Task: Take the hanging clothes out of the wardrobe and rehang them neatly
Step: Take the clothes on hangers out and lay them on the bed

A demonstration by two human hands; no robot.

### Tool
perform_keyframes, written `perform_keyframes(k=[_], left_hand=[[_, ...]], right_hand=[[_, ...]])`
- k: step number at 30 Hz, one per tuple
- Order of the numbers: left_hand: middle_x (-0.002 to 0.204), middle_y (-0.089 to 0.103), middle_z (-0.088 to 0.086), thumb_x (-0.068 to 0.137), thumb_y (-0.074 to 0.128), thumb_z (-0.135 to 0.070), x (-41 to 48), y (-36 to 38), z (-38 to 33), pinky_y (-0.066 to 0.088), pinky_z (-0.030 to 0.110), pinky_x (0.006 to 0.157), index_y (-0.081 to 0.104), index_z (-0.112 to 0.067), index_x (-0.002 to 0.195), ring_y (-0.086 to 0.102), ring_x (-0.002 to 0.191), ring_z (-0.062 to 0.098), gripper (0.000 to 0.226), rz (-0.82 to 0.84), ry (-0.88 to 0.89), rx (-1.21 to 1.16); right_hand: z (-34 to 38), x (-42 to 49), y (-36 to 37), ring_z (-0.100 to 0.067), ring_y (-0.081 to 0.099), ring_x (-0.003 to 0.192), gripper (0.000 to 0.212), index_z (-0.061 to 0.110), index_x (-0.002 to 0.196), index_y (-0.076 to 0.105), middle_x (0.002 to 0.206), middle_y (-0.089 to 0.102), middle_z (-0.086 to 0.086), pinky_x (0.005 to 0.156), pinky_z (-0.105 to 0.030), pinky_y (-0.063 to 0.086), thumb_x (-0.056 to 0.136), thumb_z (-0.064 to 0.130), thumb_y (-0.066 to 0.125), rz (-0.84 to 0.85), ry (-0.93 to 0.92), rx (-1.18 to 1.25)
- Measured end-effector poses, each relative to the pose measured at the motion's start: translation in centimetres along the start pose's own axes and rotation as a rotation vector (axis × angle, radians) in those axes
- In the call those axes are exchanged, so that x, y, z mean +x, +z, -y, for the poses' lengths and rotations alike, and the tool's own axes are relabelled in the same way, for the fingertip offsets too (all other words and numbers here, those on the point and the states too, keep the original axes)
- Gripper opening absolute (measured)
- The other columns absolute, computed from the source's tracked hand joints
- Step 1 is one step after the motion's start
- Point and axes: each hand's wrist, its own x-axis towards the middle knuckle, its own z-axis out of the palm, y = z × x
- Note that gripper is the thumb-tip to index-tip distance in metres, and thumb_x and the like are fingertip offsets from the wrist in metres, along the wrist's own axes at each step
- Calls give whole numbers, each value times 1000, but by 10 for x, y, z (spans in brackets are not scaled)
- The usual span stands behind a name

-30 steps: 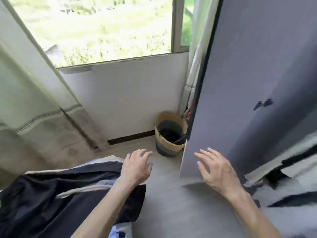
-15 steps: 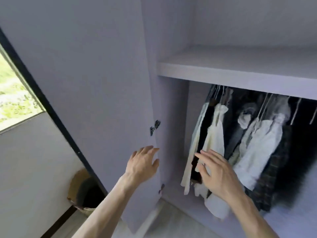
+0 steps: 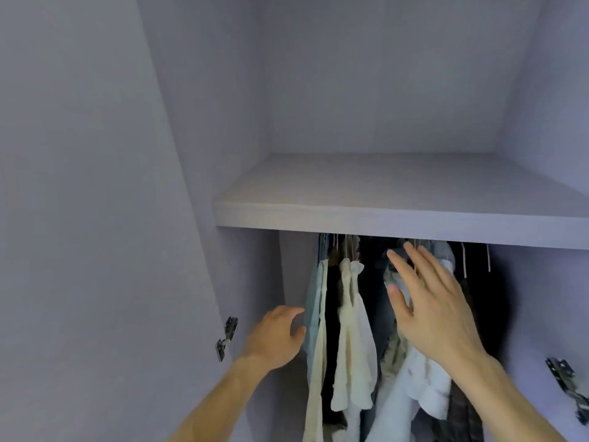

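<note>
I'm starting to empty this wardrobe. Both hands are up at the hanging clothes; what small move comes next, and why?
Probably close the right hand on a hanger just under the shelf: its straight fingers are raised before the clothes, holding nothing, and the left hand is open beside the leftmost garment.

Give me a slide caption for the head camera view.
Left hand and right hand reach, open, toward hanging clothes under the wardrobe shelf.
</note>
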Motion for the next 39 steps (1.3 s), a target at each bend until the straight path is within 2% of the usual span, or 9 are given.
perform_keyframes(k=[5, 13, 16, 24, 29, 32, 34, 36, 39], left_hand=[[153, 36, -3, 103, 46, -39, 53, 9, -11, 34, 32, 114, 34, -31, 151, 37, 140, 16, 50, 37, -60, -193], [153, 40, 7, 103, 47, -38, 124, 30, -24, 37, 29, 109, 27, -24, 154, 43, 137, 21, 56, -1, -221, -445], [143, 51, 6, 104, 47, -36, 146, 39, -31, 41, 22, 95, 30, -25, 152, 51, 118, 14, 52, -36, -281, -521], [107, 61, 1, 102, 52, -22, 173, 51, -41, 52, 30, 86, 33, -25, 149, 61, 96, 20, 51, 11, -320, -591], [110, 61, 7, 100, 46, -15, 174, 32, -53, 57, 36, 84, 34, -30, 135, 62, 100, 24, 39, 179, -276, -616], [93, 54, 3, 99, 40, -15, 172, 24, -63, 48, 34, 70, 48, -18, 102, 53, 82, 19, 9, 44, -333, -628], [84, 46, -1, 93, 41, -8, 171, 21, -64, 37, 30, 65, 47, -15, 86, 45, 74, 18, 12, -75, -419, -708], [88, 49, 0, 95, 44, -15, 167, 19, -66, 36, 31, 67, 52, -14, 92, 46, 77, 17, 9, -161, -450, -764], [91, 55, -2, 100, 48, -42, 163, 15, -69, 43, 31, 74, 54, -18, 95, 53, 81, 13, 25, -220, -376, -759]], right_hand=[[-24, 68, 22, -29, 13, 153, 61, 24, 157, 25, 165, 17, -10, 119, -59, 12, 100, 43, 34, -126, 63, -245], [-59, 105, 89, -27, 22, 148, 51, 32, 153, 31, 156, 37, -6, 118, -62, 5, 103, 42, 32, -476, 23, -331], [-64, 109, 101, -25, 21, 148, 53, 33, 153, 32, 155, 36, -4, 118, -59, 3, 101, 42, 33, -578, -11, -332], [-67, 115, 109, -23, 21, 149, 54, 33, 152, 36, 155, 36, -3, 118, -58, 3, 99, 40, 37, -652, -61, -303], [-68, 116, 107, -24, 22, 148, 54, 32, 152, 36, 156, 36, -2, 119, -57, 2, 99, 40, 37, -650, -68, -286], [-68, 116, 107, -23, 23, 148, 53, 32, 152, 36, 156, 36, -2, 119, -57, 1, 99, 39, 38, -649, -70, -269], [-67, 115, 105, -23, 23, 148, 53, 32, 151, 38, 155, 37, -2, 119, -56, 0, 99, 39, 39, -653, -71, -259], [-67, 115, 104, -23, 22, 148, 53, 32, 151, 38, 155, 37, -2, 119, -56, -1, 99, 39, 39, -647, -69, -248], [-66, 114, 101, -22, 20, 149, 53, 32, 152, 36, 156, 37, -2, 119, -56, -2, 99, 39, 40, -620, -60, -236]])
